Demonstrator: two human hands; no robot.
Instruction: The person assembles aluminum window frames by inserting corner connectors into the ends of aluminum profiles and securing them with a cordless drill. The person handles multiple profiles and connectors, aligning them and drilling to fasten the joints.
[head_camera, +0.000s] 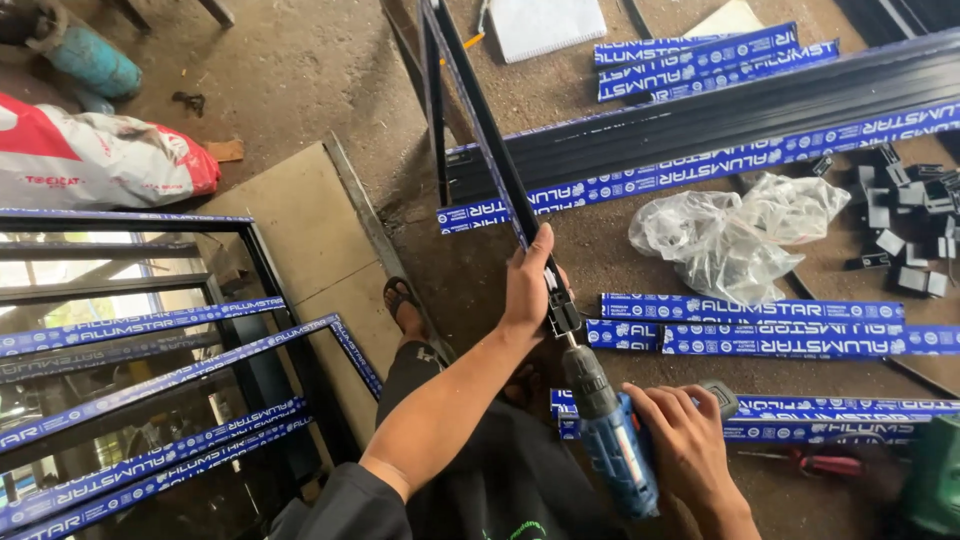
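The floor (330, 60) is bare dusty concrete, crowded at 12 to 3 o'clock with long dark aluminium profiles (700, 140) in blue protective film, and at 9 o'clock with a dark louvred window frame (150, 350). A crumpled clear plastic bag (730, 235) lies at 2 o'clock, small dark brackets (905, 230) beyond it at 3.

The dark frame bar (490, 130) runs with its long axis from 12 o'clock down to the middle of the view, ending at the left hand (527, 285), which is wrapped shut around its lower end. The blue cordless drill (610, 440) lies directly at 6 o'clock from that end, its bit pointing up towards 12 in line with the bar, tip touching the bar's end fitting. The right hand (685, 450) is closed on the drill's grip, just beside it at 4 o'clock. The left hand is nearer the bar; open floor lies at 10 o'clock, while film-wrapped strips (750, 325) crowd 3 o'clock
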